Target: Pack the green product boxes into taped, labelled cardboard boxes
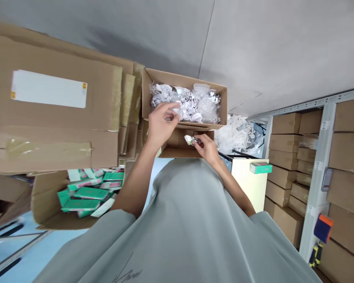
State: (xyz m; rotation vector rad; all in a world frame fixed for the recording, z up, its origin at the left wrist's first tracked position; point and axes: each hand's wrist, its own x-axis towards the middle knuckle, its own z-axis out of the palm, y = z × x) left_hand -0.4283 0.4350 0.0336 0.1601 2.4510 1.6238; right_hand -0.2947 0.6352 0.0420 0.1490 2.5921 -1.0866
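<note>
My left hand [164, 121] is over the near edge of a cardboard box [184, 80], thumb and fingers curled. Something whitish shows between its fingertips; whether it is held or lies behind them is hard to tell. Crumpled white paper [188, 105] and clear plastic wrap [209, 112] fill that box. My right hand [205, 147] pinches a small crumpled piece of white paper [190, 140] with greenish marks. It is above a second, lower cardboard box [179, 152] right in front of my body.
Flattened cartons [103, 98] stand at the left, above an open box [47, 196] of green and white packs [90, 193]. A white bag [234, 133] of scraps is at the right. Beyond it, a metal shelf [318, 157] holds stacked boxes. A green pack [260, 168] lies on a pale surface.
</note>
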